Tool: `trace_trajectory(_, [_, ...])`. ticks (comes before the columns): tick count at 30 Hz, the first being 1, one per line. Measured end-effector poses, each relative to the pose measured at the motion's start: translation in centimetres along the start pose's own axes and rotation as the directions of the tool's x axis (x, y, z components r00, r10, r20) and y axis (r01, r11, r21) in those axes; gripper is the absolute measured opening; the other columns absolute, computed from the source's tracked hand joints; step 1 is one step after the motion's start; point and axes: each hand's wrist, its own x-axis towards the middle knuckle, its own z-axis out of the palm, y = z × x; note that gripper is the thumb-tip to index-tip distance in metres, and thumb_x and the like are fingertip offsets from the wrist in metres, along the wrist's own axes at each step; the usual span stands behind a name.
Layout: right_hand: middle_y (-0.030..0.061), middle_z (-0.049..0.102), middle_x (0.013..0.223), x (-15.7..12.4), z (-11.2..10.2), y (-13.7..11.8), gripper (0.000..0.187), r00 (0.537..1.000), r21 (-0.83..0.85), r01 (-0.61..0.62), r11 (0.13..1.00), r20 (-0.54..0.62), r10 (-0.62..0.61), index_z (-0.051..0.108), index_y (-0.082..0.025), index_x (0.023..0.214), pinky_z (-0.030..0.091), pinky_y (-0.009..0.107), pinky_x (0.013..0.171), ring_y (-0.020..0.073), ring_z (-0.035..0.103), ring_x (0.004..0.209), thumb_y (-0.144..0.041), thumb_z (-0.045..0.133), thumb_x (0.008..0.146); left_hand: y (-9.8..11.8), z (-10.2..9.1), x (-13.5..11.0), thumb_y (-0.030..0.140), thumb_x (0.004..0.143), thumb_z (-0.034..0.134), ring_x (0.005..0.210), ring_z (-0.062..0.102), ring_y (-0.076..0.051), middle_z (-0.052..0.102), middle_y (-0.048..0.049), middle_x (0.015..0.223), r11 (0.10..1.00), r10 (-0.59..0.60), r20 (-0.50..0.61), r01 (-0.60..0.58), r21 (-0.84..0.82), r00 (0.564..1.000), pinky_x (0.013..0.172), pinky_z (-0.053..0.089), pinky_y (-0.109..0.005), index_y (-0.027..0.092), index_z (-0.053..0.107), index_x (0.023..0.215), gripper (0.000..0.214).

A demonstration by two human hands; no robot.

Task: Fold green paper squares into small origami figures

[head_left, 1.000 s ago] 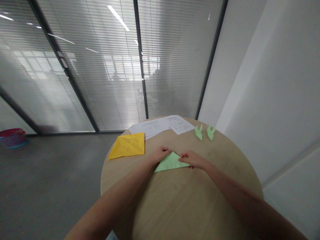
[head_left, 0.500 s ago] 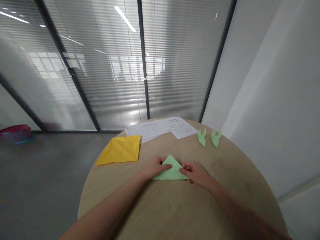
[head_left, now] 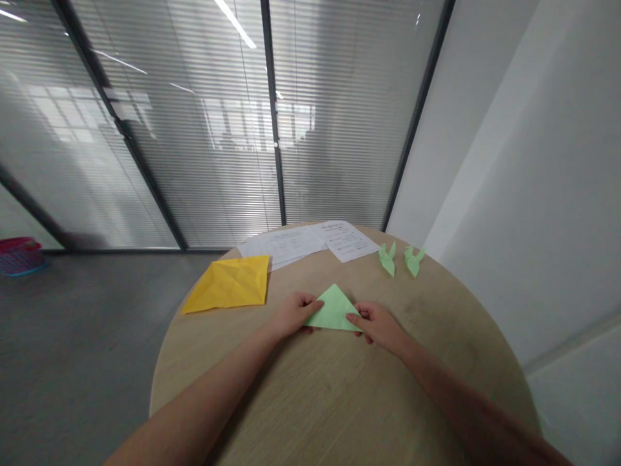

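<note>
A light green paper folded into a triangle [head_left: 334,309] lies flat on the round wooden table [head_left: 349,401], its apex pointing away from me. My left hand [head_left: 294,312] pinches its left corner with curled fingers. My right hand [head_left: 378,323] pinches the right corner, thumb on top of the paper. Both forearms reach in from the near edge.
A creased yellow paper square [head_left: 229,283] lies to the left. White printed sheets [head_left: 305,243] sit at the table's far edge. Two small green folded figures [head_left: 400,259] stand at the far right. Glass partitions with blinds lie beyond; a pink basket [head_left: 18,255] sits on the floor.
The view shifted slightly. My hands slid from the triangle's top edges down to its two lower corners; the paper stays flat on the table.
</note>
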Motion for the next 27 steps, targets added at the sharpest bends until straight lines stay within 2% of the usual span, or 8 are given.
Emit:
trace_trajectory(3, [0.0009, 0.058, 0.065, -0.2, -0.2, -0.3, 0.029, 0.997, -0.041, 0.065, 0.997, 0.042, -0.064, 0.06, -0.015, 0.078, 0.037, 0.02, 0.048, 0.0098, 0.049, 0.052, -0.043, 0.056, 0.086, 0.4, 0.1, -0.4, 0.065, 0.08, 0.052, 0.047, 0.053, -0.013, 0.058, 0.0004, 0.054, 1.0, 0.024, 0.081, -0.026, 0.018, 0.996, 0.047, 0.04, -0.023, 0.017, 0.056, 0.066, 0.05])
trace_trajectory(5, [0.0023, 0.061, 0.069, -0.5, -0.5, -0.6, 0.03, 0.994, -0.127, 0.105, 0.986, 0.05, -0.1, 0.063, -0.015, 0.078, 0.039, 0.021, 0.053, 0.0125, 0.053, 0.06, -0.043, 0.056, 0.085, 0.7, 0.3, -0.6, 0.065, 0.081, 0.051, 0.046, 0.052, -0.012, 0.059, 0.0001, 0.055, 0.999, 0.031, 0.145, -0.037, 0.034, 0.989, 0.046, 0.04, -0.023, 0.017, 0.057, 0.066, 0.051])
trace_trajectory(9, [0.0025, 0.063, 0.071, -1.1, -0.8, -1.5, 0.035, 0.985, -0.326, 0.174, 0.929, 0.045, -0.168, 0.065, -0.015, 0.076, 0.033, 0.023, 0.055, 0.0134, 0.053, 0.063, -0.045, 0.052, 0.089, 0.9, 0.5, -0.8, 0.066, 0.081, 0.051, 0.046, 0.052, -0.012, 0.058, 0.0006, 0.055, 0.997, 0.037, 0.2, -0.048, 0.054, 0.979, 0.046, 0.039, -0.023, 0.017, 0.057, 0.067, 0.051])
trace_trajectory(13, [0.0022, 0.06, 0.066, -1.4, -1.0, -1.8, 0.042, 0.978, -0.397, 0.193, 0.897, 0.001, -0.21, 0.063, -0.015, 0.073, 0.027, 0.024, 0.053, 0.012, 0.048, 0.059, -0.046, 0.043, 0.094, 1.1, 0.6, -1.0, 0.066, 0.082, 0.049, 0.046, 0.051, -0.012, 0.057, 0.0012, 0.055, 0.995, 0.046, 0.201, -0.064, 0.082, 0.979, 0.045, 0.037, -0.023, 0.017, 0.055, 0.067, 0.052])
trace_trajectory(16, [0.0016, 0.058, 0.065, -1.0, -0.9, -1.3, 0.041, 0.977, -0.349, 0.197, 0.916, -0.009, -0.214, 0.061, -0.016, 0.07, 0.027, 0.023, 0.053, 0.012, 0.047, 0.06, -0.044, 0.043, 0.094, 1.5, 0.9, -1.3, 0.065, 0.083, 0.048, 0.043, 0.045, -0.01, 0.05, 0.0033, 0.051, 0.987, 0.062, 0.238, -0.096, 0.132, 0.969, 0.043, 0.032, -0.022, 0.018, 0.051, 0.063, 0.051])
trace_trajectory(21, [0.0005, 0.057, 0.064, -0.3, -0.7, -0.3, 0.037, 0.991, -0.117, 0.135, 0.984, 0.005, -0.136, 0.065, -0.016, 0.075, 0.03, 0.022, 0.052, 0.0122, 0.046, 0.058, -0.047, 0.05, 0.088, 1.9, 1.3, -1.6, 0.061, 0.085, 0.047, 0.043, 0.031, -0.008, 0.033, 0.0061, 0.049, 0.955, 0.13, 0.234, -0.185, 0.23, 0.964, 0.041, 0.021, -0.022, 0.019, 0.043, 0.058, 0.051])
trace_trajectory(24, [0.0007, 0.058, 0.066, -0.3, -0.7, -0.5, 0.034, 0.991, -0.002, 0.131, 0.991, -0.01, -0.131, 0.068, -0.016, 0.078, 0.034, 0.023, 0.055, 0.0127, 0.048, 0.059, -0.047, 0.056, 0.084, 2.0, 1.4, -1.6, 0.06, 0.086, 0.046, 0.045, 0.026, -0.008, 0.029, 0.0061, 0.051, 0.944, 0.139, 0.242, -0.203, 0.261, 0.96, 0.042, 0.019, -0.023, 0.019, 0.04, 0.057, 0.051])
trace_trajectory(27, [0.0004, 0.057, 0.064, -0.5, -0.6, -0.8, 0.034, 0.993, 0.045, 0.115, 0.992, -0.014, -0.115, 0.068, -0.016, 0.076, 0.033, 0.023, 0.054, 0.0126, 0.047, 0.058, -0.048, 0.059, 0.082, 2.4, 1.4, -1.7, 0.059, 0.086, 0.046, 0.047, 0.025, -0.008, 0.027, 0.0059, 0.052, 0.934, 0.137, 0.247, -0.209, 0.29, 0.959, 0.043, 0.018, -0.023, 0.019, 0.039, 0.056, 0.051])
